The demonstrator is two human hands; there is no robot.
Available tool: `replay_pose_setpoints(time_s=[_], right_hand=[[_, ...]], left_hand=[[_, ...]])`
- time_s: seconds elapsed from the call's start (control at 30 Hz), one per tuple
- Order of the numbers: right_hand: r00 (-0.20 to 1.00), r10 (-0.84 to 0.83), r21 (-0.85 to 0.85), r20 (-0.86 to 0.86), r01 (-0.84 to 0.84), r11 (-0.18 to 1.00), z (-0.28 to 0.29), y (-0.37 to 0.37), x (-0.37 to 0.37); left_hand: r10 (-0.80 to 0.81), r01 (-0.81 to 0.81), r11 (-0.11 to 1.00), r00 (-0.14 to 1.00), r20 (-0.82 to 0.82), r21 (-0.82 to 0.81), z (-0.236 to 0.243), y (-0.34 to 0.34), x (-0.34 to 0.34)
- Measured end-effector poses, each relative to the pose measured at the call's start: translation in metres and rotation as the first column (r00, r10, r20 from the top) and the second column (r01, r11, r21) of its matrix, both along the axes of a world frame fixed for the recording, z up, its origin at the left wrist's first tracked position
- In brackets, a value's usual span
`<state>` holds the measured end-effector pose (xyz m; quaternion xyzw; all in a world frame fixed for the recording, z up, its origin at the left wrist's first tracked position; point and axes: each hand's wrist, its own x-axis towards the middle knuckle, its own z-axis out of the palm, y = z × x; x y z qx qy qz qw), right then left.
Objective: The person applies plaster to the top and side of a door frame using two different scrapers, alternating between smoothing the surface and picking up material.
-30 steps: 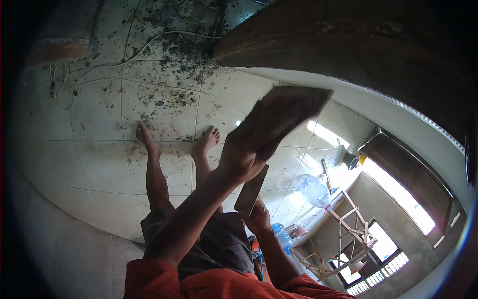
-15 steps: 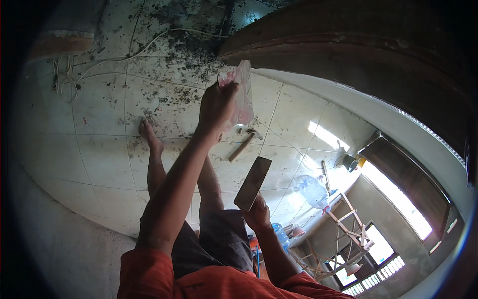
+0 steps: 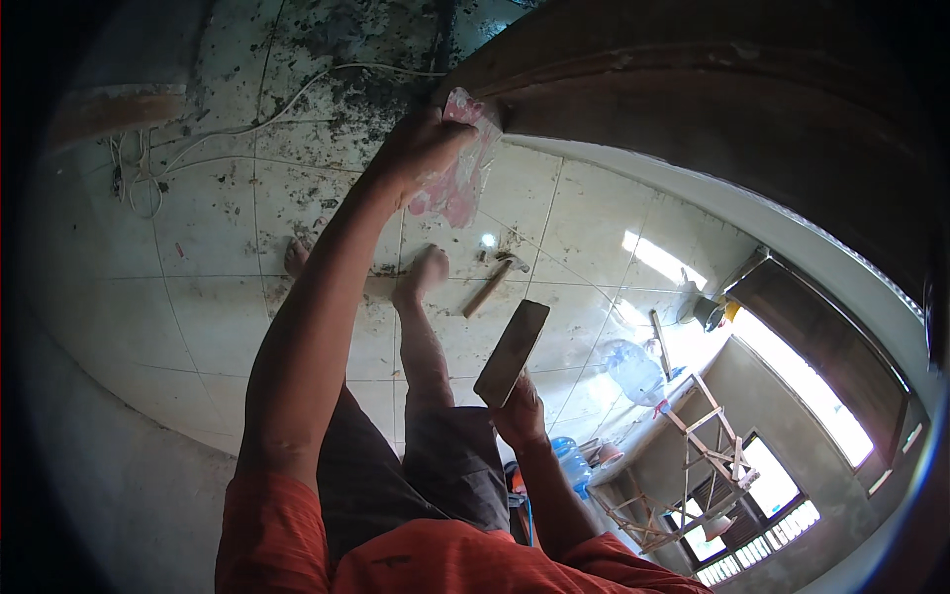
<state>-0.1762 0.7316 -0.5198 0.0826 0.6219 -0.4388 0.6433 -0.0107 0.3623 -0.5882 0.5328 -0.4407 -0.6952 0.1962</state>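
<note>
Dark timber of the door frame [image 3: 693, 89] meets the pink crumpled sheet [image 3: 457, 168], gripped in the left hand [image 3: 421, 148]; press flat along the grain. The right hand [image 3: 520, 411] clasps a flat board [image 3: 512, 353]. The clear water jug [image 3: 633, 368], far right, looks empty.

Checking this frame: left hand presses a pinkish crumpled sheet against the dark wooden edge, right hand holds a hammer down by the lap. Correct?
Not quite. In the head view the right hand holds a flat dark rectangular piece, not a hammer; the hammer lies on the tiled floor. The left hand does press the pinkish sheet against the wooden edge.
</note>
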Motion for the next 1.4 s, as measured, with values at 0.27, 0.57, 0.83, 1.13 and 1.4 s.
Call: replay_pose_setpoints(time_s=[0.27, 0.57, 0.83, 1.13, 1.4], right_hand=[[0.902, 0.342, -0.038, -0.265, -0.364, 0.931, 0.002, -0.006, 0.002], [0.989, 0.098, 0.005, -0.112, -0.098, 0.995, 0.012, -0.018, 0.005], [0.776, 0.463, 0.094, -0.428, -0.471, 0.877, 0.015, -0.006, 0.006], [0.834, 0.382, 0.024, -0.399, -0.407, 0.913, 0.013, 0.001, 0.004], [0.800, 0.443, -0.049, -0.406, -0.503, 0.863, 0.011, 0.012, 0.001]], left_hand=[[0.045, -0.052, 0.994, 0.996, -0.075, -0.099, 0.025, 0.001, -0.003], [0.053, -0.060, 0.988, 0.997, -0.049, -0.139, 0.057, 0.009, 0.000], [0.007, 0.001, 0.970, 0.999, 0.034, -0.244, 0.118, 0.011, -0.001], [-0.015, 0.017, 0.938, 1.000, 0.011, -0.346, 0.182, 0.013, -0.001], [-0.054, 0.145, 0.882, 0.976, 0.210, -0.448, 0.218, 0.016, 0.006]])
